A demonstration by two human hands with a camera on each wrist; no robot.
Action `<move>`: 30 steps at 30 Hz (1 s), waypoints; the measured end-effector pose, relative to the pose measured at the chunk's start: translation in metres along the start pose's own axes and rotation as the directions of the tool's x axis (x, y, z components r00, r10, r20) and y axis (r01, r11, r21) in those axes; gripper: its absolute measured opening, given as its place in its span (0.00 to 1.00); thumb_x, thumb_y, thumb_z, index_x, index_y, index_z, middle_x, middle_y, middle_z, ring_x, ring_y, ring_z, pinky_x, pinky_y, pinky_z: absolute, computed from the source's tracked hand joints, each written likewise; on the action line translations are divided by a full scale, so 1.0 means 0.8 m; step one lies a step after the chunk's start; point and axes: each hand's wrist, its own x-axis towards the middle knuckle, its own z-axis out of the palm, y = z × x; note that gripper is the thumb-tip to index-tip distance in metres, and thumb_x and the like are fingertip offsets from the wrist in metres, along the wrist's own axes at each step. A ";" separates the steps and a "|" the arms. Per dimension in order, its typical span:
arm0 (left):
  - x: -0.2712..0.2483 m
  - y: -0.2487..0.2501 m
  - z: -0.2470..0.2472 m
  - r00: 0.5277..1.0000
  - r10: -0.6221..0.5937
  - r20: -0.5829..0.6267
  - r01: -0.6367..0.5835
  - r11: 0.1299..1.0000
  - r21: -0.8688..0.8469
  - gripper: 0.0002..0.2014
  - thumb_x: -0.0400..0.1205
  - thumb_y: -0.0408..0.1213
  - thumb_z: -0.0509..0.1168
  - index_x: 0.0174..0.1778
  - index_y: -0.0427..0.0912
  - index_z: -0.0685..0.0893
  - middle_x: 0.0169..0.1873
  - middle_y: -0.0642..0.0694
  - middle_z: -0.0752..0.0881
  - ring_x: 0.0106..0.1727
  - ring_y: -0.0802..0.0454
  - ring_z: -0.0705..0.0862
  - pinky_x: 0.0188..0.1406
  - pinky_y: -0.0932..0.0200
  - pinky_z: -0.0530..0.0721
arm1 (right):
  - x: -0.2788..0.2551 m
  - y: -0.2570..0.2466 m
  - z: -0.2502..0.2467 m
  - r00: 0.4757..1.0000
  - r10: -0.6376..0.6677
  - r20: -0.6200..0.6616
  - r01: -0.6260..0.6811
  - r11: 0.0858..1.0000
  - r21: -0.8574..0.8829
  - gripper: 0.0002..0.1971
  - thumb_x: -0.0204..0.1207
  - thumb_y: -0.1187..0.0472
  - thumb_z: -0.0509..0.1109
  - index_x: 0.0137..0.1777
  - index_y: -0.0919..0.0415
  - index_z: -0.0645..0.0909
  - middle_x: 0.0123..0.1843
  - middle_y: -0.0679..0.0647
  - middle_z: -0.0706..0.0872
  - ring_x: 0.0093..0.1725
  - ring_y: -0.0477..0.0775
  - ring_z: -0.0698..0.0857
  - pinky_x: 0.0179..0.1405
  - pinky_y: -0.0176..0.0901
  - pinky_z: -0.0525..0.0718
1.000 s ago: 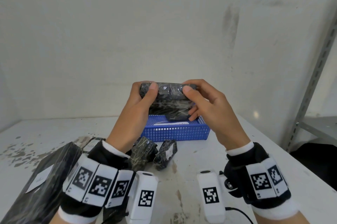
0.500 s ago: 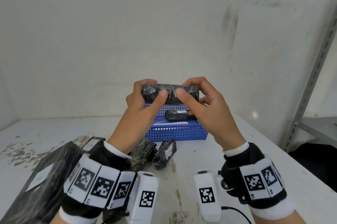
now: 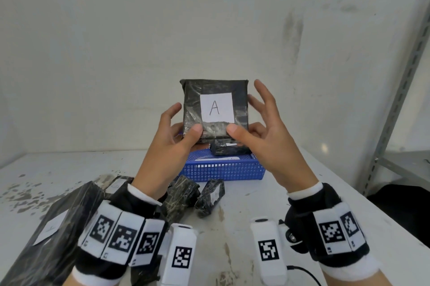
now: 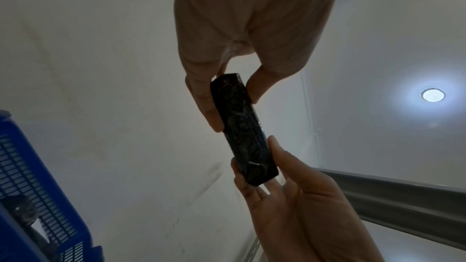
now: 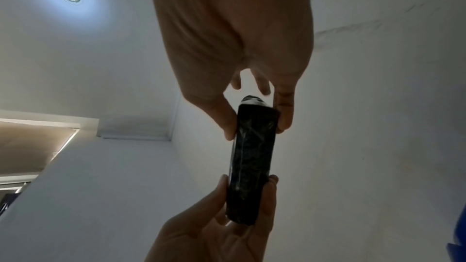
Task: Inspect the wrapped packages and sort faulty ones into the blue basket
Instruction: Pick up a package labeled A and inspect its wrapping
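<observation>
I hold a flat black wrapped package (image 3: 193, 104) upright above the blue basket (image 3: 223, 170); its white label reads "A". My left hand (image 3: 186, 120) pinches its lower left corner, thumb in front. My right hand (image 3: 244, 120) pinches the lower right corner, with two fingers spread beside the package's right edge. The left wrist view shows the package (image 4: 242, 127) edge-on between thumb and fingers of my left hand (image 4: 232, 95). My right hand (image 5: 257, 123) pinches the package (image 5: 252, 156) the same way. A small black package (image 3: 229, 148) lies in the basket.
A large black package (image 3: 46, 234) lies on the white table (image 3: 256, 192) at the near left. Two small wrapped packages (image 3: 183, 192) (image 3: 210, 197) sit just before the basket. A grey metal rack (image 3: 395, 104) stands at the right. The wall is close behind.
Both hands turned the package from edge-on to upright, so its labelled face now points at me, and lifted it a little. The right hand's outer fingers have spread.
</observation>
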 end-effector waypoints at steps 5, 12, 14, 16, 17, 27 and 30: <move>0.001 0.002 0.000 0.999 0.007 0.033 -0.009 0.998 0.061 0.41 0.76 0.52 0.73 0.83 0.53 0.61 0.64 0.49 0.85 0.62 0.48 0.87 0.67 0.42 0.81 | 0.001 0.007 -0.003 1.000 0.015 0.028 -0.014 1.000 -0.025 0.44 0.77 0.56 0.78 0.82 0.28 0.55 0.68 0.50 0.86 0.60 0.51 0.90 0.60 0.52 0.90; -0.001 0.002 0.006 0.997 0.050 0.053 -0.058 0.986 0.158 0.40 0.71 0.58 0.73 0.78 0.53 0.67 0.63 0.52 0.85 0.63 0.52 0.86 0.66 0.43 0.83 | -0.003 0.002 0.003 0.999 -0.035 0.009 0.035 0.999 -0.034 0.44 0.74 0.58 0.81 0.79 0.29 0.57 0.61 0.45 0.89 0.58 0.41 0.90 0.53 0.34 0.87; -0.001 0.003 0.007 0.998 0.050 0.043 -0.056 0.986 0.158 0.40 0.69 0.60 0.72 0.76 0.55 0.66 0.62 0.52 0.85 0.62 0.52 0.86 0.66 0.43 0.82 | -0.003 0.002 0.005 0.999 -0.032 -0.006 0.031 0.999 -0.027 0.44 0.74 0.58 0.81 0.82 0.33 0.58 0.60 0.44 0.90 0.57 0.41 0.90 0.53 0.34 0.88; -0.002 0.005 0.008 0.998 0.046 0.032 -0.050 0.991 0.128 0.37 0.72 0.62 0.69 0.75 0.57 0.66 0.60 0.51 0.86 0.60 0.52 0.87 0.66 0.44 0.83 | -0.003 0.002 0.006 0.999 -0.028 -0.022 0.027 0.999 -0.030 0.44 0.74 0.58 0.81 0.83 0.36 0.58 0.59 0.46 0.90 0.56 0.43 0.91 0.55 0.38 0.89; -0.003 0.005 0.009 0.999 0.045 0.026 -0.048 0.993 0.111 0.33 0.75 0.59 0.67 0.75 0.55 0.66 0.60 0.50 0.86 0.59 0.52 0.88 0.65 0.44 0.83 | -0.003 0.002 0.006 0.999 -0.024 -0.024 0.024 0.999 -0.032 0.43 0.75 0.58 0.80 0.83 0.36 0.59 0.60 0.47 0.90 0.56 0.44 0.91 0.57 0.41 0.89; 0.000 0.009 0.011 1.000 0.000 -0.029 0.002 0.997 0.076 0.21 0.87 0.50 0.55 0.75 0.50 0.70 0.61 0.52 0.87 0.61 0.55 0.86 0.67 0.47 0.82 | -0.004 -0.005 -0.001 0.998 0.049 -0.037 -0.050 0.999 -0.014 0.30 0.80 0.54 0.74 0.78 0.37 0.67 0.60 0.50 0.91 0.50 0.54 0.93 0.51 0.60 0.92; 0.000 0.010 0.012 0.999 0.007 -0.033 -0.004 0.995 0.100 0.20 0.87 0.50 0.54 0.74 0.50 0.71 0.59 0.54 0.86 0.59 0.58 0.86 0.64 0.53 0.83 | -0.003 -0.009 -0.003 0.997 0.058 -0.054 -0.057 0.998 0.009 0.26 0.80 0.56 0.74 0.74 0.41 0.70 0.54 0.51 0.92 0.47 0.56 0.93 0.54 0.59 0.91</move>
